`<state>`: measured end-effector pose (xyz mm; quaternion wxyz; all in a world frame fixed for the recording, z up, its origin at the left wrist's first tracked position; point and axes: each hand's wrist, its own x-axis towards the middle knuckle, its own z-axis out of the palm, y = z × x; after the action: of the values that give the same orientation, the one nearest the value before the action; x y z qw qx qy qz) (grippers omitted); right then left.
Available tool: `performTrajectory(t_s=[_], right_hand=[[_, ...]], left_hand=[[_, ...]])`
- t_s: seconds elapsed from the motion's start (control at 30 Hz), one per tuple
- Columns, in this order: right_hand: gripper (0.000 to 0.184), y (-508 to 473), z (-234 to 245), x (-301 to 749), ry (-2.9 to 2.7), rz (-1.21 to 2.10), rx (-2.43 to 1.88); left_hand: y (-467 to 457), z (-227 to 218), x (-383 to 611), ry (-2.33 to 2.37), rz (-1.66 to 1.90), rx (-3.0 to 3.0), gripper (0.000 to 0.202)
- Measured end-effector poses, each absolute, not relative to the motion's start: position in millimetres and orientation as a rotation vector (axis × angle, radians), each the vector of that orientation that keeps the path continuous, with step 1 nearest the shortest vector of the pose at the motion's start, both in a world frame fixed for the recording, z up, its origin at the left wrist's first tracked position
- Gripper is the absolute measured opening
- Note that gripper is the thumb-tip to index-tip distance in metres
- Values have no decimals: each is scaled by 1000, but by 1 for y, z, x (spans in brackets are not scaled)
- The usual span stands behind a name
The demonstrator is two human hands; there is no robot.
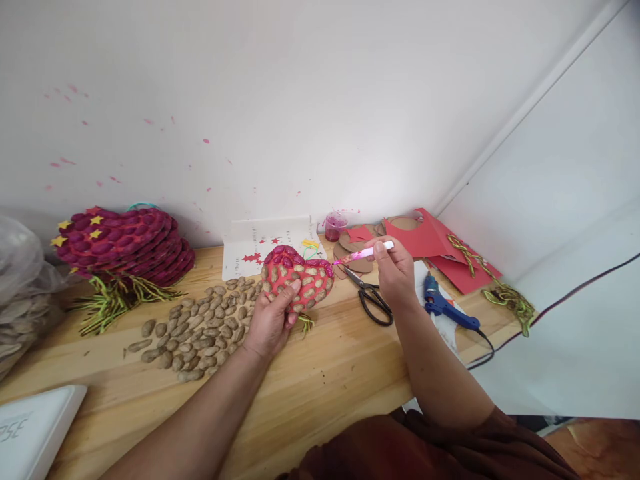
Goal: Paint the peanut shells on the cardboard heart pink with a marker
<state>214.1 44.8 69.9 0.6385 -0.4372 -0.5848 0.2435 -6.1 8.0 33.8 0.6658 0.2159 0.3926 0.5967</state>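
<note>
My left hand (273, 320) grips a red heart-shaped craft piece (299, 280) covered with peanuts, its thumb on the front. Along the heart's top edge the peanuts are painted magenta; lower ones keep their tan shell colour. A green tassel (306, 324) pokes out beneath it. My right hand (394, 270) is closed around a white-handled paintbrush (367, 253) stained pink. The brush tip meets or nearly meets the heart's upper right edge. Behind it, by the wall, stands a clear plastic cup (335, 228) with magenta paint.
Loose peanuts (200, 333) spread left of the heart. Finished-looking magenta hearts (125, 247) are stacked farther left, beside a plastic bag (23, 293). Scissors (373, 300), a blue glue gun (447, 307) with a cord, red paper (425, 233) and green yarn (513, 303) lie rightward.
</note>
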Motion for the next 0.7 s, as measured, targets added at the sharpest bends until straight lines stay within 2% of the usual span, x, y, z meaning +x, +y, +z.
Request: performTrajectory(t_s=[0.5,0.7], right_hand=[[34,50,62,217,-1305,642,-954],[28,51,61,217,-1291,681,-914]], left_hand=[[9,33,-6,895,1338,482,50],[11,29,-8,871,1329,457,50]])
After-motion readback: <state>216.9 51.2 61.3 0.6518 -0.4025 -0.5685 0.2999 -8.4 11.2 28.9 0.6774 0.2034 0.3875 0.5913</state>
